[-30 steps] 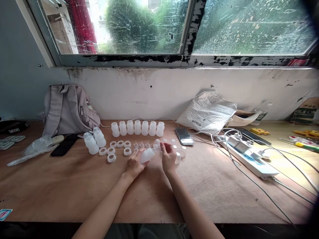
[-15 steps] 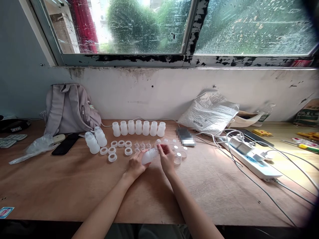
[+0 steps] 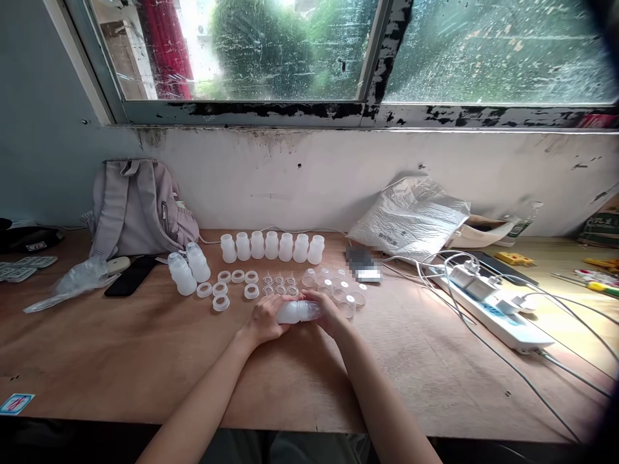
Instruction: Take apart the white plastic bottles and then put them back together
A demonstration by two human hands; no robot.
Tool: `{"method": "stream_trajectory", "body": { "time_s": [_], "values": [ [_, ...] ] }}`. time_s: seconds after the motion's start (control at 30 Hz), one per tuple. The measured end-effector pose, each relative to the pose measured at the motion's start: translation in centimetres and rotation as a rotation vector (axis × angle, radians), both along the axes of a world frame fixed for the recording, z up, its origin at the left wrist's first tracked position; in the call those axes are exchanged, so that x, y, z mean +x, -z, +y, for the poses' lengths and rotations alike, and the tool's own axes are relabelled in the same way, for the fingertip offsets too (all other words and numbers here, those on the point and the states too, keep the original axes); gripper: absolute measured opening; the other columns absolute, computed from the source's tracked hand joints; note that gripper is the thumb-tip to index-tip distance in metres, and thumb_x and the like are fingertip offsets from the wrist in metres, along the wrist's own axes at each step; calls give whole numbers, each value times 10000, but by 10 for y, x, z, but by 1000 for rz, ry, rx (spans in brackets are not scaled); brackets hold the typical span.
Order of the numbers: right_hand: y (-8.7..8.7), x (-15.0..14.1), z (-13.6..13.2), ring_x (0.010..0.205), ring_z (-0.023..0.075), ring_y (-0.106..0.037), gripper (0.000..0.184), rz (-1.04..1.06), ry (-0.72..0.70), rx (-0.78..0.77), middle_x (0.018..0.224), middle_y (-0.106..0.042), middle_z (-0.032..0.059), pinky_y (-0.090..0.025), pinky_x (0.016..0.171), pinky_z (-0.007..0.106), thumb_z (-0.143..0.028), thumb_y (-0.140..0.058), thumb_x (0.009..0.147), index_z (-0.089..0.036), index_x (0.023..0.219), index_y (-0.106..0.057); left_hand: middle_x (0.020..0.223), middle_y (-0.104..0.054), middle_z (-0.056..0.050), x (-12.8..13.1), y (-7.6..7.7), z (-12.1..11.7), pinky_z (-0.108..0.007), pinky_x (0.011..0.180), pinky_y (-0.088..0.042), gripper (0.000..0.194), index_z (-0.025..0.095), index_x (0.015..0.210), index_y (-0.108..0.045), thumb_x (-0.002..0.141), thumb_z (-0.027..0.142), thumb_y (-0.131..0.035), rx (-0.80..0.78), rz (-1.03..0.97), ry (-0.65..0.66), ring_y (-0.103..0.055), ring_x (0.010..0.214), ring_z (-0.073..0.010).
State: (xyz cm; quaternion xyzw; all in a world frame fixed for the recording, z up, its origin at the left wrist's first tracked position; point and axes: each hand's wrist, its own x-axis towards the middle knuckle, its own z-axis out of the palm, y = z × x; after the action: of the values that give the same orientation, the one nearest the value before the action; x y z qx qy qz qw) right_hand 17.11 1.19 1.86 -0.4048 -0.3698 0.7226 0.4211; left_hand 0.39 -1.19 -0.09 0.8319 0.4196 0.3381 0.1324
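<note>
A frosted white baby bottle point(image 3: 289, 314) lies sideways between my hands, just above the table. My left hand point(image 3: 265, 319) is wrapped round its base end. Closed over the clear cap at the other end is my right hand point(image 3: 329, 312). Behind my hands stand several clear nipples point(image 3: 279, 281) in short rows. To their left lie several white screw rings point(image 3: 221, 302). Clear domed caps point(image 3: 347, 305) sit beside my right hand. A row of open frosted bottles point(image 3: 271, 245) stands further back. Two capped bottles point(image 3: 182, 274) are at the left.
A grey backpack point(image 3: 140, 209) leans on the wall at the back left, near a black phone point(image 3: 130, 277) and a plastic bag point(image 3: 80, 282). On the right are a silver bubble mailer point(image 3: 411, 216) and a power strip point(image 3: 493, 316) with trailing white cables.
The bottle has turned from tilted to nearly level and come slightly nearer. My right hand has gone from a fingertip hold at the cap to a fuller grip round it.
</note>
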Motion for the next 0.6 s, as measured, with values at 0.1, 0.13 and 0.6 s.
{"method": "stream_trajectory", "body": {
  "time_s": [0.1,0.13,0.6],
  "values": [
    [2,-2,0,449,97,-448,192,11,-12,6,546,-548,9,-328,422,220,-325,-586,635,-136,604,-587,974,-579,-41,0,0,-1,-327,801,-405,455,215,1022,-480,582,134,-563,24,-21,-25,-532,885,-206],
    [2,-2,0,450,92,-442,173,21,-11,2,549,-545,4,-323,420,214,-307,-589,628,-136,601,-583,959,-581,-43,0,0,-1,-324,787,-409,442,210,1006,-483,578,138,-564,31,-20,-31,-534,870,-205],
    [-1,-7,-2,465,72,-399,118,40,7,-92,540,-485,-16,-281,429,208,-241,-572,611,-136,574,-534,899,-613,-37,2,7,3,-310,716,-430,403,192,964,-524,566,201,-590,94,141,-92,-551,816,-207]
  ]
}}
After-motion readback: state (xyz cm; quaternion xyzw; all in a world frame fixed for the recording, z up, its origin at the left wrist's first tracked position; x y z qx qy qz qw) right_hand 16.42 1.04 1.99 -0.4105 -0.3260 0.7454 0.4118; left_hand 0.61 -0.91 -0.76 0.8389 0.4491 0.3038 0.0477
